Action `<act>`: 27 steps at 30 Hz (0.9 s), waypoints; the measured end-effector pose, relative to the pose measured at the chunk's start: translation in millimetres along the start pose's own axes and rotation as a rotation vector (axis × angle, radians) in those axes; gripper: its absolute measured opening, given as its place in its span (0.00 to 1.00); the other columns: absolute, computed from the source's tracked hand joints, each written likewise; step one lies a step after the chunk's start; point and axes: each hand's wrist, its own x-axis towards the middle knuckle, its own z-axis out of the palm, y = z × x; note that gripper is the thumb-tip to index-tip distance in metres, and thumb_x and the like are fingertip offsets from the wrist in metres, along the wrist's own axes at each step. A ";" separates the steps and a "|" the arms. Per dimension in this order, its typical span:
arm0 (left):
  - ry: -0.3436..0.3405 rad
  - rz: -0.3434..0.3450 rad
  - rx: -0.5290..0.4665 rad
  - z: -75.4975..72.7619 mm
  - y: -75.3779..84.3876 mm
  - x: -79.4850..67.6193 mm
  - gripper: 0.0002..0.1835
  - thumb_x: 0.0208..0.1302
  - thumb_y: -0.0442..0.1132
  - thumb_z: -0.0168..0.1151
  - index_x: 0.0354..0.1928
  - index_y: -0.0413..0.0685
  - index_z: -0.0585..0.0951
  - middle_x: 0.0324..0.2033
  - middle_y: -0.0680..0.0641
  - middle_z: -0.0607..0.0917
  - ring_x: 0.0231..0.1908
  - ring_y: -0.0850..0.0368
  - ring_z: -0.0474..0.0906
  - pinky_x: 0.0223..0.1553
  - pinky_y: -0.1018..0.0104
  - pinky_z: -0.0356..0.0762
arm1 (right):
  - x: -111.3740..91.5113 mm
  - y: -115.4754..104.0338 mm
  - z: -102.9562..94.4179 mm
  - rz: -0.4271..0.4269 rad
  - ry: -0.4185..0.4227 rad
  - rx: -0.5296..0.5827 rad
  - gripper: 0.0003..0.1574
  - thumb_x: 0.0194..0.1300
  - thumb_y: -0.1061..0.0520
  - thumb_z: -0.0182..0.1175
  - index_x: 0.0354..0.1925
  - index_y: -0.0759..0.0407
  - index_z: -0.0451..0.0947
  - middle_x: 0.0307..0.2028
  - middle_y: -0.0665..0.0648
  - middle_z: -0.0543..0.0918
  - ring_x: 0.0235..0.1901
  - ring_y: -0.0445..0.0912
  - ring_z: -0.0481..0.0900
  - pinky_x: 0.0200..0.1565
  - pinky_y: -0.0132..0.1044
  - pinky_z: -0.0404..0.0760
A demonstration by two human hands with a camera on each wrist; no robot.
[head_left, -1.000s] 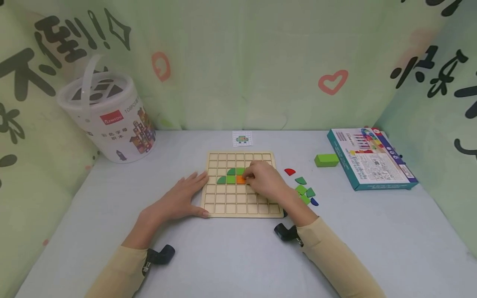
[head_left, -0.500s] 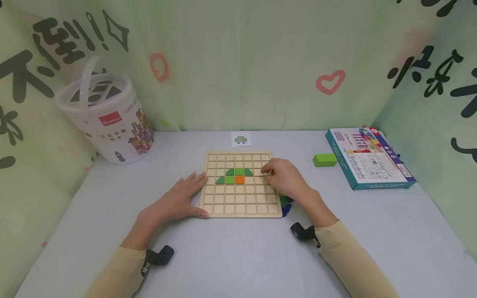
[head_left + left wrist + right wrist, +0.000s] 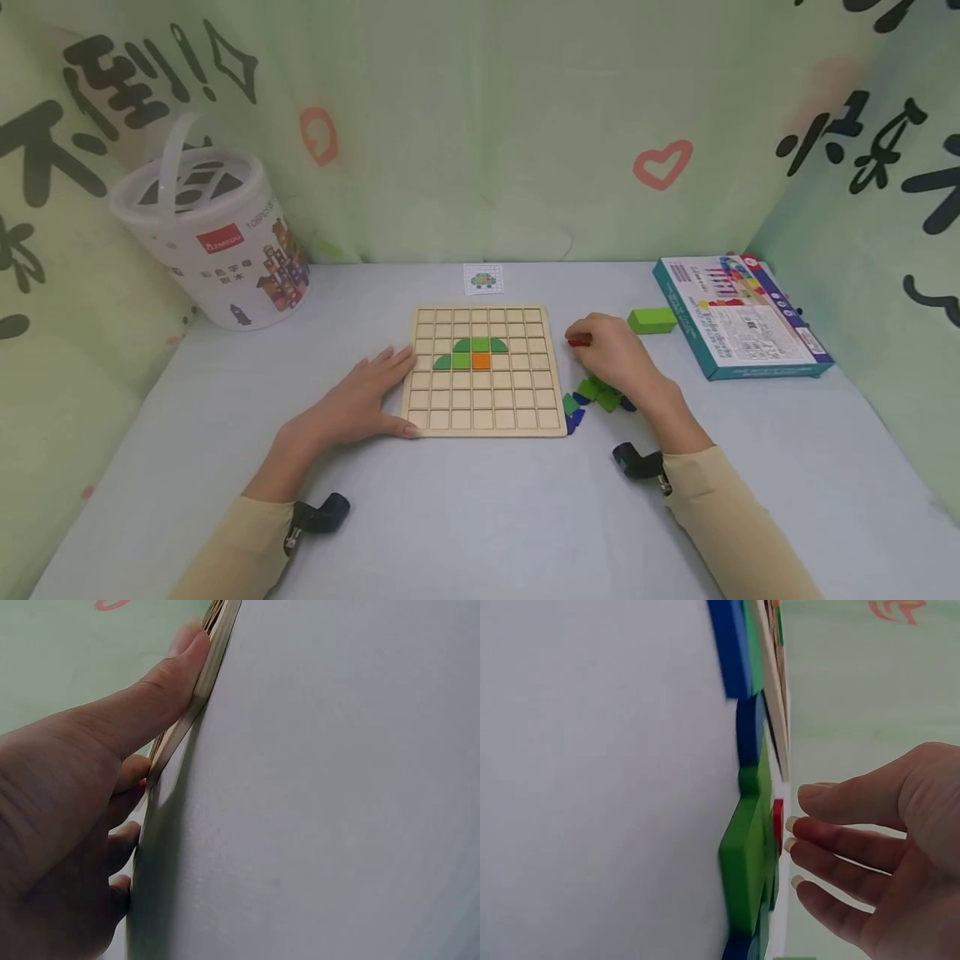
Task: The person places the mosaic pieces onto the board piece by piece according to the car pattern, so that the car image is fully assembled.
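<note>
My left hand [image 3: 352, 404] rests at the left edge of a wooden grid board [image 3: 483, 419], fingers extended. In the left wrist view the thumb [image 3: 169, 671] lies on the board's edge. Green pieces [image 3: 481, 344] and one orange square [image 3: 481, 361] sit in the grid. Right of the board, my right hand [image 3: 615, 354] hovers at a red piece [image 3: 578, 341], which it partly hides. The right wrist view shows thumb and fingers spread apart, fingertips close beside the red piece [image 3: 778, 826]. Whether they touch it I cannot tell.
Loose green pieces [image 3: 607, 400] and blue pieces [image 3: 573, 419] lie along the board's right side. A green block [image 3: 652, 321] and a flat box [image 3: 742, 325] stand farther right. Behind the board lies a small pattern card [image 3: 483, 279]. A white bucket [image 3: 225, 250] stands back left.
My right hand has left a dark green quarter-round piece in the grid, then moved right, off the board, to the red piece. My left hand stays at the board's edge.
</note>
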 end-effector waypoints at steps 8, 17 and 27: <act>0.002 0.004 0.009 -1.1 -0.5 0.1 0.62 0.48 0.65 0.73 0.78 0.45 0.53 0.79 0.45 0.51 0.79 0.41 0.42 0.78 0.41 0.41 | 2.4 11.0 -0.6 0.038 -0.029 -0.027 0.22 0.64 0.66 0.61 0.57 0.65 0.81 0.49 0.64 0.83 0.44 0.55 0.79 0.45 0.46 0.84; 0.005 0.012 0.003 3.2 -3.7 1.3 0.63 0.48 0.67 0.72 0.78 0.46 0.53 0.79 0.46 0.51 0.79 0.41 0.42 0.78 0.40 0.42 | 4.6 5.1 1.2 0.012 -0.035 -0.099 0.15 0.61 0.67 0.63 0.47 0.65 0.85 0.40 0.62 0.82 0.36 0.52 0.75 0.36 0.39 0.79; 0.007 0.018 0.008 0.9 -1.2 0.9 0.62 0.48 0.66 0.72 0.78 0.45 0.52 0.79 0.46 0.51 0.79 0.41 0.42 0.78 0.40 0.42 | 1.3 -9.9 -3.0 -0.023 0.010 -0.018 0.06 0.63 0.67 0.60 0.36 0.61 0.83 0.31 0.58 0.84 0.30 0.49 0.75 0.29 0.34 0.75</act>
